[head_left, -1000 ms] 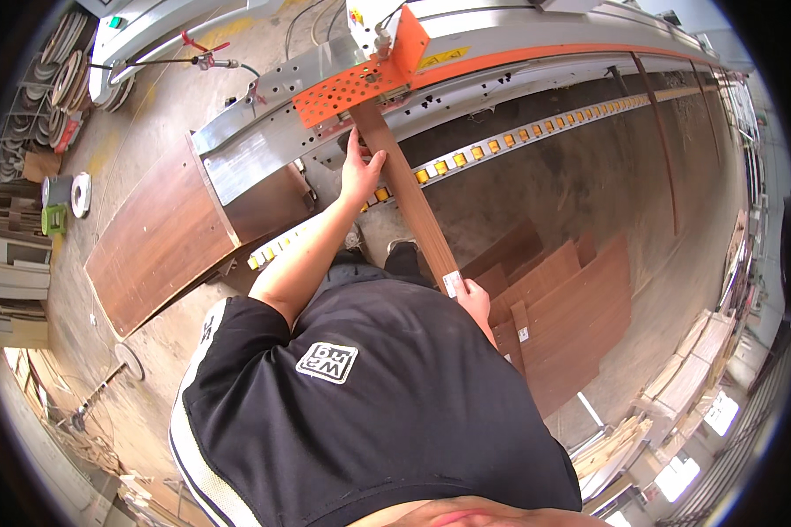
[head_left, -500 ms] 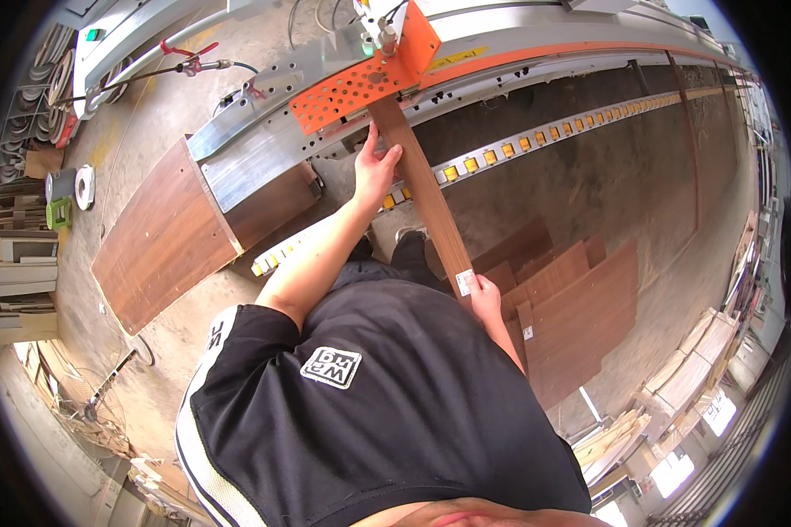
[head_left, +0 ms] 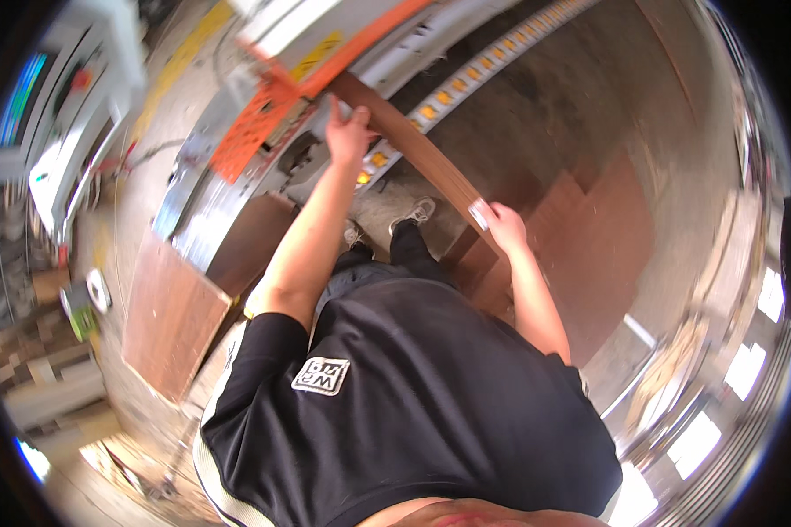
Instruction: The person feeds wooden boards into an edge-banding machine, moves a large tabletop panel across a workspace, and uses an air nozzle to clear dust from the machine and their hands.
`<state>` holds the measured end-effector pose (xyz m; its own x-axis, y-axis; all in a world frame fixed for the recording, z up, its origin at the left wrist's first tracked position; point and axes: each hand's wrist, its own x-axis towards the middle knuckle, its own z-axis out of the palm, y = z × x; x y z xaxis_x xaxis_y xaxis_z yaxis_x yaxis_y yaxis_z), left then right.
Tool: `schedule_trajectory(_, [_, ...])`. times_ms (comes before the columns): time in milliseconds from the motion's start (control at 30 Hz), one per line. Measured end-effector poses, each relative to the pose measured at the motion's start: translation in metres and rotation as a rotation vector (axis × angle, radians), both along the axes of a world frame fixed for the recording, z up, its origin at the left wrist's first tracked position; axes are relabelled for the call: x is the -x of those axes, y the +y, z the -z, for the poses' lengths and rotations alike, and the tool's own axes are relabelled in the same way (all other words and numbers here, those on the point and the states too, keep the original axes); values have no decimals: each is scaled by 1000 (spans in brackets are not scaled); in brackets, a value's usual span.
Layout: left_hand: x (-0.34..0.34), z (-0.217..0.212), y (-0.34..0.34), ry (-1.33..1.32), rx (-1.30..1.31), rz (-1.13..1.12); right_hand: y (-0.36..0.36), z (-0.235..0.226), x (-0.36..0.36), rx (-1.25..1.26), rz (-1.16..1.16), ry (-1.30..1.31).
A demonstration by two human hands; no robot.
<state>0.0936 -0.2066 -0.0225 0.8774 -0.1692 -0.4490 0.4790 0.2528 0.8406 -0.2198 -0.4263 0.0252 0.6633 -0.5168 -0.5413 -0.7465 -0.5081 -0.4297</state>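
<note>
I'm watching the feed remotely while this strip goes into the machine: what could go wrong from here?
1. The left hand rests on the brown strip right beside the orange guard; fingers could get pinched there.
2. The right hand grips only the strip's near end, so the long piece might twist or slip.
3. Stacked panels lie close by the feet, a trip hazard.

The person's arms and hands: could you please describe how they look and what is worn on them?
Both forearms are bare, with no gloves on the left hand or the right hand. Neither wrist shows a watch or band. The black short sleeves end above the elbows, and the left one has a light trim at its edge. The shirt has a white square patch.
</note>
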Motion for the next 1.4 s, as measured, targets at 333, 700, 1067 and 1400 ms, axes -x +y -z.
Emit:
schedule_trajectory(333, [34, 24, 20, -698, -706, 741, 56, -42, 36, 230, 89, -798])
schedule_trajectory(700, [81, -7, 11, -1026, -1068, 791, 39, 139, 262, -283, 1165, -161])
schedule_trajectory(1067, [83, -11, 3, -987, -1183, 812, -75, 225, 257, -725, 2536, -798])
schedule_trajectory(1400, [90, -16, 1, -985, -1231, 770, -5, 82, 288, -474, 1922, -1460])
